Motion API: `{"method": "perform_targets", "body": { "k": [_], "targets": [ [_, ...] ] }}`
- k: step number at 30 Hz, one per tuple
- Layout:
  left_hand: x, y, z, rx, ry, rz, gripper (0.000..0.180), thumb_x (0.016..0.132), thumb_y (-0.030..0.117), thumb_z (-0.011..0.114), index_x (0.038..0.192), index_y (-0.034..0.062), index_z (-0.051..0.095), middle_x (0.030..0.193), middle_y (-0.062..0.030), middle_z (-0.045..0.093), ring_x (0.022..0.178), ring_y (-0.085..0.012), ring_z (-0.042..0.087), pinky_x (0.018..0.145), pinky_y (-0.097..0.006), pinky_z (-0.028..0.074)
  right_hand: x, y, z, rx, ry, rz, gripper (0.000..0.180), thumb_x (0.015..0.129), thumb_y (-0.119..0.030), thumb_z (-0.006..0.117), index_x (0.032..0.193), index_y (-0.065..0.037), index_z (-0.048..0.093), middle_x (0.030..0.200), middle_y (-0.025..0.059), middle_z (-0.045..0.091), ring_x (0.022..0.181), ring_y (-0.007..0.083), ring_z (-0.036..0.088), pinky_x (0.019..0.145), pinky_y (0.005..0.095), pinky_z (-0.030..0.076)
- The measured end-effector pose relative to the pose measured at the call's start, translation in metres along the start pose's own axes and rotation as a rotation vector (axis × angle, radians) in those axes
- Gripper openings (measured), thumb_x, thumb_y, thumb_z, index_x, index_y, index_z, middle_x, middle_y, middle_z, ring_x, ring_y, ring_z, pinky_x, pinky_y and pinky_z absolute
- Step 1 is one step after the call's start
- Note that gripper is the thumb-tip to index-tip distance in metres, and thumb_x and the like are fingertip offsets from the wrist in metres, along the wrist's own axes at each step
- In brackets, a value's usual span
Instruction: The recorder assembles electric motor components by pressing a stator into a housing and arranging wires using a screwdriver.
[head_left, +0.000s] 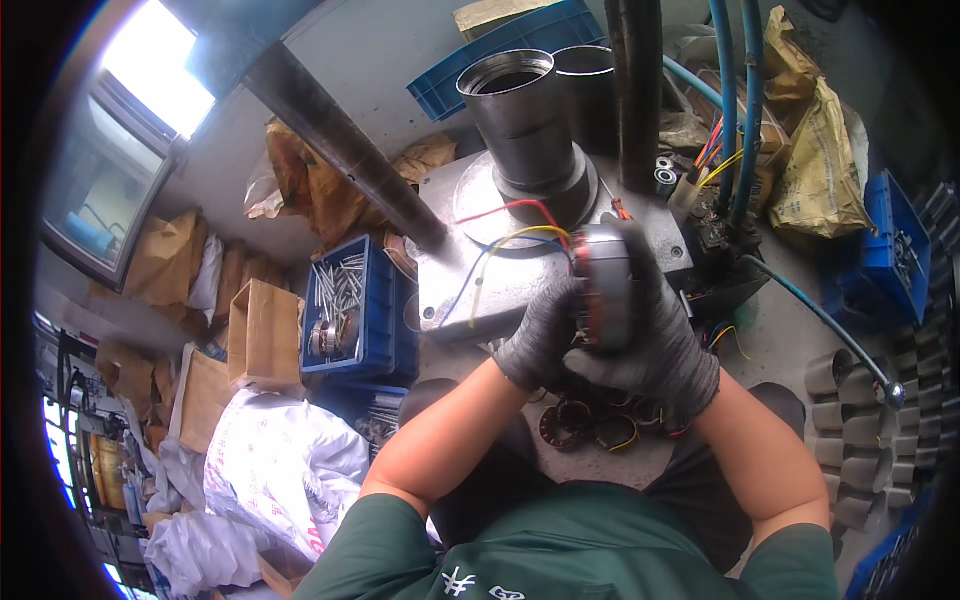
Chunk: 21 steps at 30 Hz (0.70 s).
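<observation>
We observe the stator (606,285) held up before the plate (455,285), gripped between the left hand (543,338) and the right hand (655,345), both gloved with fingers curled against it; its wires (530,232) extend toward the plate. We record partly legible red print (317,538) on the white sack (285,455) and white markings (458,581) on the green shirt (570,535).
</observation>
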<state>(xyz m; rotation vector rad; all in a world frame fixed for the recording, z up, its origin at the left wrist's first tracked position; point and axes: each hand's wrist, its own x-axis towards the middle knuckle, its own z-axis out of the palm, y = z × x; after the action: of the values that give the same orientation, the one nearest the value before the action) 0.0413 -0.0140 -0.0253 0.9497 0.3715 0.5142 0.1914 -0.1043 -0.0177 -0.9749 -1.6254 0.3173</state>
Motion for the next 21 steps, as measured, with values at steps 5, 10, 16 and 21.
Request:
{"method": "perform_targets", "body": {
  "k": [5,10,16,21],
  "targets": [
    [0.007,0.013,0.012,0.23,-0.031,-0.08,0.063,0.105,0.046,0.055,0.152,0.0064,0.044,0.143,-0.01,0.056,0.13,-0.0192,0.057,0.103,-0.038,0.052,0.004,-0.005,-0.023,0.714,0.164,0.38,0.129,0.069,-0.012,0.091,0.165,-0.013,0.006,0.147,0.0158,0.047,0.129,0.0254,0.056,0.108,0.0429,0.049],
    [0.008,0.012,0.005,0.206,0.221,0.187,0.047,0.106,0.036,0.057,0.142,0.0056,0.056,0.13,-0.0098,0.063,0.115,-0.0203,0.064,0.093,-0.036,0.058,0.0,-0.005,-0.027,0.83,0.199,0.467,0.112,0.073,-0.019,0.088,0.162,-0.008,0.021,0.143,0.0122,0.053,0.128,0.0227,0.058,0.106,0.0384,0.051],
    [0.007,0.01,0.004,0.256,0.143,0.421,0.026,0.098,0.009,0.062,0.121,-0.0018,0.068,0.12,-0.0101,0.066,0.117,-0.0169,0.061,0.102,-0.031,0.049,-0.002,-0.009,-0.028,0.876,0.114,0.559,0.078,0.085,-0.034,0.081,0.148,-0.002,0.047,0.136,0.0114,0.062,0.122,0.0229,0.064,0.106,0.0378,0.052],
    [0.004,0.004,0.008,0.323,0.087,0.491,0.028,0.098,0.005,0.061,0.125,0.0001,0.067,0.125,-0.0092,0.066,0.117,-0.0153,0.061,0.102,-0.03,0.049,-0.011,0.0,-0.04,0.87,0.042,0.618,0.077,0.093,-0.043,0.073,0.15,0.0,0.045,0.145,0.0154,0.057,0.132,0.0252,0.058,0.113,0.0413,0.047]
  ]
}}
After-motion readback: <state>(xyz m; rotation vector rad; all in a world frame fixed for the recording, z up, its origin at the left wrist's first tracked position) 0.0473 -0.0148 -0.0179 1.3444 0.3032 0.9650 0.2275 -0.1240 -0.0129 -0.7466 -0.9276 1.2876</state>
